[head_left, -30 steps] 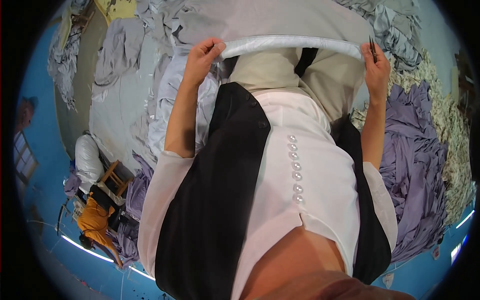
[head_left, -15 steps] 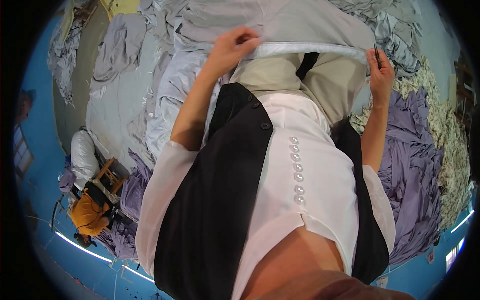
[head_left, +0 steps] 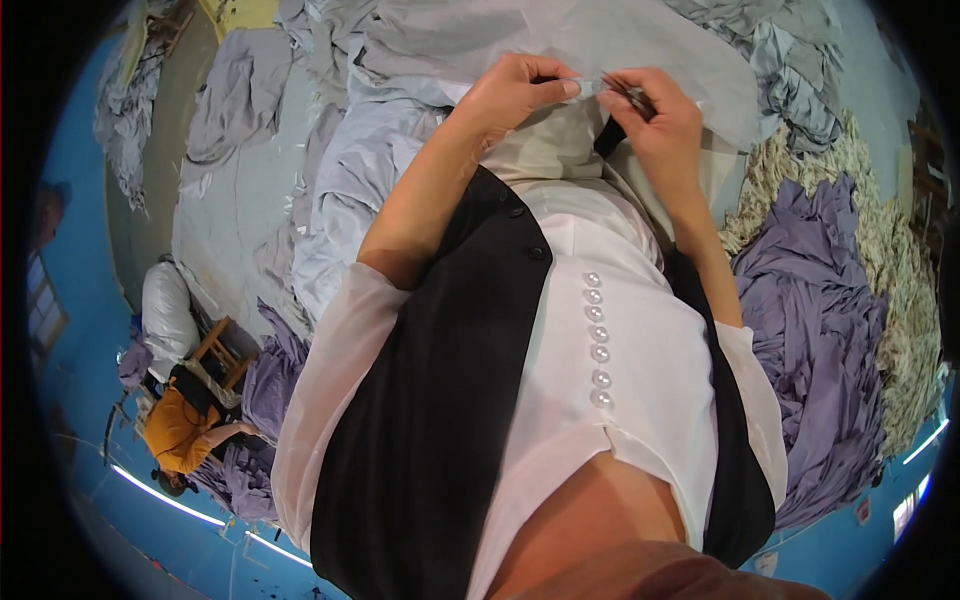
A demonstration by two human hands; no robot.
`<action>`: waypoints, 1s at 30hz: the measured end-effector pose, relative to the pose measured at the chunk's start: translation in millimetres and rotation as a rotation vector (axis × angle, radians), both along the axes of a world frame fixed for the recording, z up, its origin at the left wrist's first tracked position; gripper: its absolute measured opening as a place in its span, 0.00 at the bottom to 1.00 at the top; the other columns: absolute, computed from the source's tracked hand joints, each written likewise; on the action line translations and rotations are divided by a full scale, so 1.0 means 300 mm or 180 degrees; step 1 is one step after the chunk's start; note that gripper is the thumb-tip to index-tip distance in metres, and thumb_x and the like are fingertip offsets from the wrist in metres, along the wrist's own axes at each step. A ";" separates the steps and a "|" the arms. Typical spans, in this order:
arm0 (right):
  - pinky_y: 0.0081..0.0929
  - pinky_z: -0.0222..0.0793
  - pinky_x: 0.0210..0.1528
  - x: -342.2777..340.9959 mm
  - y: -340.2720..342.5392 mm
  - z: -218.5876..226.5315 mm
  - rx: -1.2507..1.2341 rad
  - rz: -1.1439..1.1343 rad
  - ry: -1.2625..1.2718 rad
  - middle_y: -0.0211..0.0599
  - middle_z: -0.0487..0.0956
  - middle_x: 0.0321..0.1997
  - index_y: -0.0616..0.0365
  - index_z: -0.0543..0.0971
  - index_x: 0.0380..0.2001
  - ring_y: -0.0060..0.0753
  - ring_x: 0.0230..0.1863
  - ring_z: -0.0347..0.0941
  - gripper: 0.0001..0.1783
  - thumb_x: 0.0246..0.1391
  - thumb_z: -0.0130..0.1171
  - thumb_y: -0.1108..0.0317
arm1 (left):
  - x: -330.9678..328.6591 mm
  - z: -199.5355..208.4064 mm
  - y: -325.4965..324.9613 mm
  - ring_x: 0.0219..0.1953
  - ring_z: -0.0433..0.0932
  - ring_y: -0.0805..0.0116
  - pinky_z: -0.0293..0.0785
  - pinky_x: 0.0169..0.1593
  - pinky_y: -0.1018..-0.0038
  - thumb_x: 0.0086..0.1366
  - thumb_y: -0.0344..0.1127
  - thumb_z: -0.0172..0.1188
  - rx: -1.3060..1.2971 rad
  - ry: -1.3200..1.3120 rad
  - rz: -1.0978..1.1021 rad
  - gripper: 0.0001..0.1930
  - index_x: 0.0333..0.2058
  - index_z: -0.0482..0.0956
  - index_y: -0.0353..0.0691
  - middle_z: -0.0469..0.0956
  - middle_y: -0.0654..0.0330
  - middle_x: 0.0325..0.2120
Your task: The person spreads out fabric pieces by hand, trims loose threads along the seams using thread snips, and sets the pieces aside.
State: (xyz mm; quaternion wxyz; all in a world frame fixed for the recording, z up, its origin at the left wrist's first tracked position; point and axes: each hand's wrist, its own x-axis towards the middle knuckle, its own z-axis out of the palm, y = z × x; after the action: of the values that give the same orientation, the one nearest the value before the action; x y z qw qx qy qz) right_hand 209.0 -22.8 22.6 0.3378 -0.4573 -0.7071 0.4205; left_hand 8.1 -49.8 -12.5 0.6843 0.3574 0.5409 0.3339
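Grey cloth with a paler hem lies over my lap at the top of the view. My left hand is closed, pinching the pale hem between thumb and fingers. Close to its right, my right hand is closed round slim, dark, pointed thread snips, mostly hidden by the fingers. Its thumb and fingertips are at the same hem, a small gap from the left fingertips. Whether the right fingers also grip the hem is too small to tell.
Pale blue-grey cloth is heaped at my left. Purple cloth and patterned cloth are piled at my right. At the lower left, a person in orange is near a white sack and a wooden stool.
My right hand has moved left with the snips, from the hem's right end to beside my left hand. The left hand has shifted slightly right. The hem is no longer stretched out between them.
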 end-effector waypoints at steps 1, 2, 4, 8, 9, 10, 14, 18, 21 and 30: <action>0.25 0.70 0.29 -0.015 0.004 -0.002 0.0002 0.0017 0.0003 0.34 0.79 0.32 0.57 0.79 0.34 0.29 0.26 0.75 0.09 0.47 0.65 0.72 | 0.000 -0.006 -0.001 0.32 0.70 0.83 0.66 0.38 0.84 0.62 0.34 0.62 -0.0041 -0.0184 0.0098 0.09 0.38 0.81 0.34 0.77 0.71 0.28; 0.26 0.70 0.29 -0.027 0.007 -0.004 0.0302 0.0152 -0.0171 0.34 0.79 0.32 0.57 0.79 0.34 0.32 0.26 0.75 0.09 0.47 0.65 0.73 | 0.000 -0.010 -0.002 0.32 0.70 0.84 0.66 0.37 0.85 0.63 0.33 0.61 -0.0080 -0.0371 0.0198 0.10 0.39 0.81 0.33 0.77 0.70 0.28; 0.27 0.70 0.29 -0.039 0.015 -0.021 0.0599 0.0296 -0.0339 0.34 0.78 0.32 0.58 0.78 0.34 0.35 0.26 0.75 0.10 0.46 0.64 0.74 | -0.004 -0.011 -0.008 0.31 0.70 0.85 0.66 0.36 0.86 0.64 0.33 0.60 -0.0143 -0.0501 0.0211 0.10 0.40 0.81 0.33 0.77 0.70 0.28; 0.26 0.70 0.31 -0.039 0.022 -0.043 0.0664 0.0302 -0.0623 0.35 0.77 0.32 0.58 0.76 0.34 0.37 0.29 0.75 0.08 0.48 0.61 0.76 | -0.002 -0.027 -0.016 0.28 0.71 0.85 0.66 0.32 0.87 0.66 0.34 0.58 -0.0314 -0.0727 0.0266 0.10 0.40 0.81 0.34 0.78 0.70 0.29; 0.25 0.69 0.32 -0.042 0.024 -0.040 0.0551 0.0263 -0.0576 0.35 0.77 0.32 0.58 0.76 0.34 0.34 0.29 0.74 0.06 0.51 0.59 0.76 | -0.010 -0.031 -0.016 0.28 0.71 0.85 0.66 0.32 0.87 0.66 0.34 0.58 -0.0315 -0.0728 0.0281 0.10 0.40 0.81 0.34 0.78 0.70 0.29; 0.25 0.69 0.32 -0.030 0.020 -0.035 0.0549 0.0275 -0.0578 0.35 0.77 0.32 0.58 0.76 0.34 0.34 0.29 0.74 0.06 0.51 0.59 0.76 | -0.017 -0.035 -0.014 0.30 0.71 0.84 0.66 0.35 0.86 0.65 0.34 0.59 -0.0387 -0.0726 0.0284 0.10 0.40 0.81 0.34 0.78 0.70 0.29; 0.24 0.66 0.31 0.079 -0.025 0.024 -0.1017 0.0526 0.0298 0.33 0.74 0.28 0.61 0.75 0.34 0.25 0.27 0.69 0.05 0.55 0.57 0.72 | -0.018 -0.029 -0.013 0.33 0.70 0.82 0.66 0.39 0.84 0.65 0.35 0.59 -0.0479 -0.0809 0.0305 0.11 0.41 0.81 0.34 0.77 0.70 0.30; 0.21 0.61 0.29 0.131 -0.012 0.069 -0.1786 0.1338 -0.0832 0.28 0.71 0.20 0.62 0.77 0.32 0.19 0.24 0.64 0.08 0.54 0.61 0.67 | -0.024 -0.058 -0.011 0.33 0.75 0.83 0.71 0.38 0.84 0.65 0.35 0.59 -0.0400 -0.0682 0.0352 0.11 0.41 0.80 0.34 0.80 0.67 0.32; 0.20 0.60 0.28 0.104 -0.014 0.101 -0.0734 0.0464 -0.1340 0.28 0.73 0.20 0.61 0.78 0.32 0.20 0.23 0.64 0.09 0.52 0.64 0.67 | -0.031 -0.042 -0.006 0.34 0.74 0.83 0.70 0.40 0.84 0.65 0.35 0.59 -0.0342 -0.0767 0.0348 0.11 0.41 0.80 0.34 0.79 0.67 0.33; 0.12 0.57 0.29 0.247 0.130 -0.084 -0.1076 -0.0600 0.0148 0.18 0.74 0.29 0.60 0.79 0.38 0.09 0.28 0.63 0.08 0.56 0.61 0.70 | -0.109 -0.033 -0.016 0.29 0.68 0.80 0.65 0.36 0.82 0.59 0.36 0.64 0.0138 0.0440 -0.0287 0.10 0.34 0.82 0.35 0.75 0.70 0.25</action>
State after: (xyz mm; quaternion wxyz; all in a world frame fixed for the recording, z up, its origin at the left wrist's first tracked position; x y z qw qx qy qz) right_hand 283.0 16.1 -2.7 0.3103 -0.5619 -0.5725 0.5102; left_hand -24.5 -54.6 -22.3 0.6517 0.4183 0.5629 0.2889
